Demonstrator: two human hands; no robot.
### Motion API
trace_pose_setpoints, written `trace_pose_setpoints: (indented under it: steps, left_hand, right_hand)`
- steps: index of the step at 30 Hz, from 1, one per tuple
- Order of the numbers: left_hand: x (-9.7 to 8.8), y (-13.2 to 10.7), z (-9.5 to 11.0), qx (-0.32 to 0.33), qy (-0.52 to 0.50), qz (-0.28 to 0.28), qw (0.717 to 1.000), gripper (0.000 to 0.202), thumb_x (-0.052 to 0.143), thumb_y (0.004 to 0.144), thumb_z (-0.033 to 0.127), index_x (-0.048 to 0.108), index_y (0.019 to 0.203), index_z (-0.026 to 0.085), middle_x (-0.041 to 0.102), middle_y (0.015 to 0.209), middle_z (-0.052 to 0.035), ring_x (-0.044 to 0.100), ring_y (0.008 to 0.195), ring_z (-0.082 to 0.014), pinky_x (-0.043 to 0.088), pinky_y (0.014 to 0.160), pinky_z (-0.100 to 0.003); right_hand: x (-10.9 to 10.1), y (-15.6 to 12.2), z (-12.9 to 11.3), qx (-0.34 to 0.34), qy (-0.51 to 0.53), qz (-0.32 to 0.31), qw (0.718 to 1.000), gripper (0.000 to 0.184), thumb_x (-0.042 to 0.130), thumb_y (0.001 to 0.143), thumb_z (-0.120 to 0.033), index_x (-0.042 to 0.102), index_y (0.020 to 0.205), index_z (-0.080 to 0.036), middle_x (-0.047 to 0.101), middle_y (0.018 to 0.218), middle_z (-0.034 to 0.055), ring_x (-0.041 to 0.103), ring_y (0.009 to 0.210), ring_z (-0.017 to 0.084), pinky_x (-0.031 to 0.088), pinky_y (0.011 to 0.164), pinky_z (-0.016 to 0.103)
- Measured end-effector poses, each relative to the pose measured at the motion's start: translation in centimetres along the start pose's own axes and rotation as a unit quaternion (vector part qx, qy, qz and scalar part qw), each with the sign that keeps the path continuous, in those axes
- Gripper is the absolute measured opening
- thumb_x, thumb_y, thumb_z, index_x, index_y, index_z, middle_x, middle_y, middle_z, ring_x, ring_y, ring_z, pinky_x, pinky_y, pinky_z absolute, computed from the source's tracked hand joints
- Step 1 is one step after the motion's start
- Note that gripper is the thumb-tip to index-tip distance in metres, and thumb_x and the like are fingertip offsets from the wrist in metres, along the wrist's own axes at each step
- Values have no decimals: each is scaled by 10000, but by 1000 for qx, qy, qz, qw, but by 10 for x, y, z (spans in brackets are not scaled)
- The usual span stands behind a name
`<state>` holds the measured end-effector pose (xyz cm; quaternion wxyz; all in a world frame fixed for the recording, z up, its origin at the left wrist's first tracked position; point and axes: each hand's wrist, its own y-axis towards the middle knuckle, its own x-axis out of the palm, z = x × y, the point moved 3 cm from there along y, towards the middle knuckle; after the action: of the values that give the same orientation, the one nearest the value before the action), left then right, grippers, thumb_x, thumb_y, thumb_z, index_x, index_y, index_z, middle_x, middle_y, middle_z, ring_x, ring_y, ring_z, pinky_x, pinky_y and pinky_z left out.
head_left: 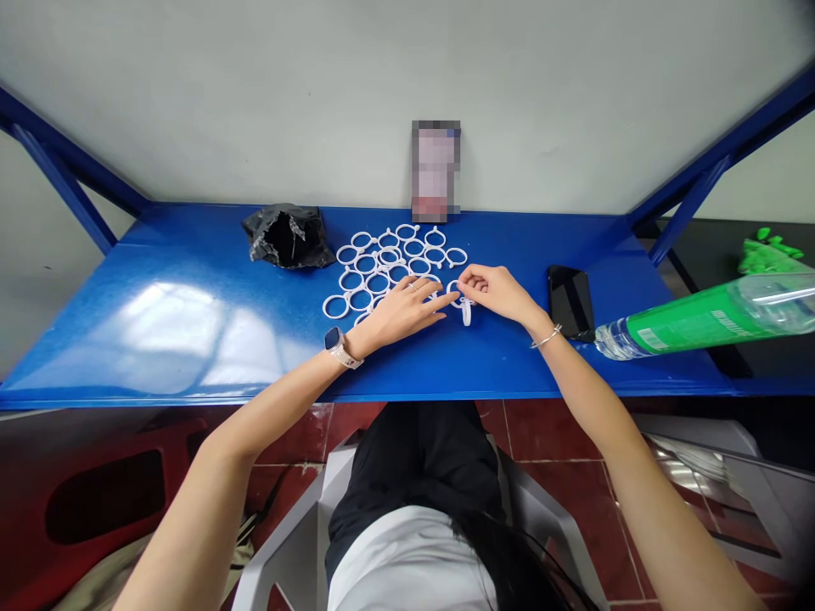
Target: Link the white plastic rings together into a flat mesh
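Observation:
Many white plastic curtain rings (336,306), each with a small eyelet, lie spread over the blue table in front of me. My left hand (407,307) rests over the near right part of the rings, its fingers stretched out and hiding some of them. Its index fingertip reaches close to my right hand (491,290). That hand is closed in a pinch at the edge of a ring at the right end of the group. Just below the pinch a white ring (467,314) appears tilted on its edge.
A crumpled black plastic bag (286,236) stands open at the back left. A blurred-out phone-shaped object (435,170) leans on the wall. To the right are a black phone (570,302) and a green-labelled bottle (706,316) lying down. Blue braces flank the blue table (159,322).

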<state>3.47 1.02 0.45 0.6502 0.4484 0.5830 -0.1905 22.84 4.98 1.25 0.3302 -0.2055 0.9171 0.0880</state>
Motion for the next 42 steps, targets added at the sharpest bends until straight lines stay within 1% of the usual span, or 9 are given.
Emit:
trace_pose_setpoints:
  steps: [7, 13, 15, 17, 21, 28, 34, 38, 42]
  left_hand:
    - [4, -2, 0, 3, -41, 6, 999, 295, 418, 1039, 335, 654, 1048, 158, 685, 1065, -107, 645, 921, -209, 491, 874, -354]
    - [6, -3, -7, -28, -56, 14, 998, 258, 442, 1032, 305, 656, 1024, 160, 667, 1028, -106, 632, 906, -202, 491, 829, -338]
    - [7, -3, -9, -38, -56, 13, 998, 250, 452, 1025, 302, 657, 1013, 160, 662, 1017, -109, 630, 901, -210, 489, 789, -337]
    - [7, -4, -11, -45, -61, 14, 997, 251, 451, 1023, 303, 654, 1011, 155, 660, 1015, -114, 623, 890, -215, 484, 767, -338]
    - [5, -4, -12, -51, -67, 17, 996, 275, 448, 1024, 340, 643, 989, 149, 657, 1005, -115, 605, 856, -205, 470, 750, -330]
    - [2, -4, -18, -67, -62, 38, 995, 275, 474, 1013, 359, 641, 963, 146, 655, 964, -100, 591, 800, -191, 448, 724, -317]
    - [-2, -2, -16, -80, -113, 42, 989, 315, 448, 1019, 377, 651, 940, 150, 662, 944, -102, 604, 804, -194, 451, 733, -317]
    - [-9, -2, -19, -119, -207, 56, 970, 345, 441, 1020, 385, 662, 885, 157, 667, 866, -75, 592, 760, -167, 443, 704, -287]
    - [-13, -1, -25, -155, -301, 84, 937, 348, 475, 1006, 396, 663, 835, 159, 675, 820, -47, 588, 720, -139, 438, 692, -264]
  right_hand:
    - [12, -1, -5, 17, 61, -55, 996, 281, 591, 873, -474, 633, 892, -197, 679, 767, 22, 643, 688, 159, 515, 660, 290]
    - [14, -3, -8, 3, 36, -108, 993, 484, 694, 804, -504, 556, 1167, -214, 640, 790, -21, 605, 674, 141, 481, 630, 266]
    - [15, -4, -8, -8, 28, -128, 991, 596, 741, 770, -455, 502, 1265, -222, 623, 746, -46, 594, 652, 137, 465, 617, 253]
    - [14, -3, -7, -18, 15, -131, 991, 572, 707, 799, -384, 489, 1302, -219, 608, 698, -62, 575, 629, 129, 443, 611, 242]
    - [10, -2, -4, -16, 1, -94, 995, 423, 597, 852, -307, 549, 1259, -203, 625, 673, -57, 529, 604, 115, 416, 625, 239]
    - [-6, -2, -2, -7, 45, -65, 997, 325, 599, 859, -389, 666, 1098, -181, 660, 719, 3, 612, 691, 156, 461, 681, 283]
    - [-16, -2, -8, -24, 51, -9, 998, 335, 601, 873, -495, 704, 986, -197, 584, 722, -8, 484, 635, 124, 421, 634, 276]
    - [-20, -2, -9, -23, 82, 31, 996, 298, 567, 891, -461, 700, 936, -199, 580, 722, -4, 464, 613, 116, 385, 583, 257]
    - [-29, -2, -4, 7, 105, 58, 993, 262, 516, 906, -370, 675, 1030, -203, 446, 578, -54, 409, 518, 99, 363, 536, 236]
